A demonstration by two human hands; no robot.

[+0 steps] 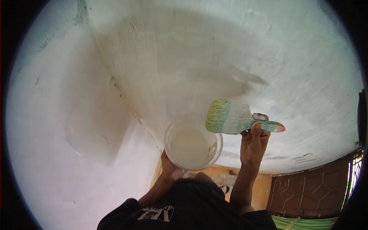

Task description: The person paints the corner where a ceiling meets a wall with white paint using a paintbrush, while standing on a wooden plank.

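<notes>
My right hand [255, 143] grips a wide paintbrush [239, 119] by its handle, thumb pressed on top. The brush lies roughly level, its yellow-green bristles pointing left, just above and beside the rim of a clear plastic bucket [167, 143]. Whitish liquid [188, 146] fills part of the bucket. On the bucket's lower left side is my left hand [170, 166], holding it from outside and below; most of its fingers are hidden behind the bucket.
Pale, patchy walls [299, 80] rise in front, meeting at a cracked, stained corner [119, 92] on the left. A brown panelled door [306, 188] stands at lower right, with green fabric [303, 223] below it. Tan floor [262, 188] shows beneath.
</notes>
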